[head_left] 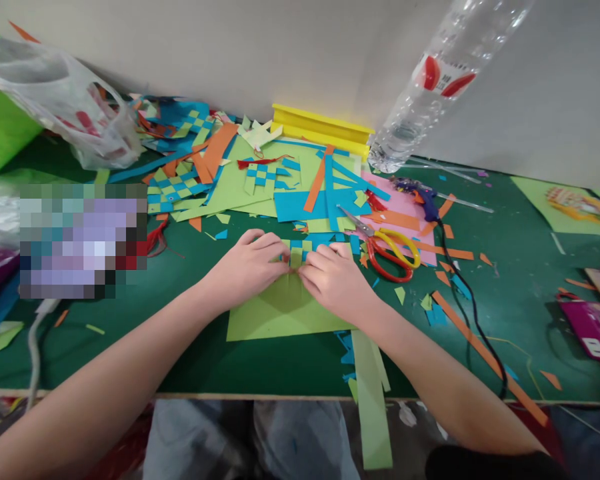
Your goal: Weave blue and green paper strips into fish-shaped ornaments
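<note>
My left hand (250, 268) and my right hand (337, 280) meet over the middle of the table, fingers bent and closed on a piece of woven paper (296, 256) in light green and blue. My left thumb and fingers pinch its left part; those of my right hand press on its right part. Both hands cover much of the weave. A light green sheet (267, 317) extends toward me beneath them; whether it joins the weave I cannot tell. Scissors (391, 250) with red and yellow handles lie beyond my right hand, blades apart.
Woven paper fish (264, 175) and loose strips pile up at the back. A clear bottle (420, 100), a yellow plastic strip (323, 128) and a white plastic bag (80, 107) stand behind. A glue gun (423, 197) trails a black cord at right. A blurred-out patch (83, 240) sits left.
</note>
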### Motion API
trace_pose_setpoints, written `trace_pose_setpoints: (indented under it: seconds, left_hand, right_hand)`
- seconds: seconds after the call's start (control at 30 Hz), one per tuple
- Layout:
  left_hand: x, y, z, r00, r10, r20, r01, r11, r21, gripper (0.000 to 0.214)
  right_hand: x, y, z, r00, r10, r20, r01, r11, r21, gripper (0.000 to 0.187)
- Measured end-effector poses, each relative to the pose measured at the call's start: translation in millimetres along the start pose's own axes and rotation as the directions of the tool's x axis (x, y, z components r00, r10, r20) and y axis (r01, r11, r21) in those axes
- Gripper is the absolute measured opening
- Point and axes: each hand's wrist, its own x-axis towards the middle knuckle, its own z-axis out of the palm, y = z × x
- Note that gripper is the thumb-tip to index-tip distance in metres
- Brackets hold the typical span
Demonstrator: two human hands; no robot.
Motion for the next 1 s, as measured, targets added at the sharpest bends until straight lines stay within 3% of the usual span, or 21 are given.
trace_pose_setpoints:
  seconds: [0.1, 0.33, 0.57, 0.83, 1.0]
  left_hand:
    - [-1, 0, -0.9, 1.0, -0.007, -0.003, 0.007, 1.0, -0.004, 0.027]
    - [-1, 0, -2.0, 0.993, -0.114, -0.016, 0.113, 0.99, -0.079, 0.027]
    - [2, 0, -0.5, 0.991, -0.13, -0.012, 0.129, 0.989, -0.069, 0.027]
    - [2, 1, 2.3, 0.991, -0.133, 0.032, 0.135, 0.987, -0.083, 0.025]
    - [2, -1, -1.9, 0.976, -0.215, -0.032, 0.21, 0.97, -0.119, 0.024]
  right_hand:
    - [-1, -1, 1, 1.0, 0.015, -0.016, -0.015, 1.0, 0.005, 0.035]
    - [-5, 3, -1, 0.977, 0.133, -0.167, -0.097, 0.973, 0.21, 0.026]
    - [-6, 11, 0, 0.933, 0.272, -0.237, -0.228, 0.954, 0.196, 0.016]
    - [3, 22, 3, 0.936, 0.316, -0.154, -0.281, 0.936, 0.211, 0.024]
    - [19, 28, 2, 0.967, 0.251, -0.033, -0.236, 0.941, 0.243, 0.027]
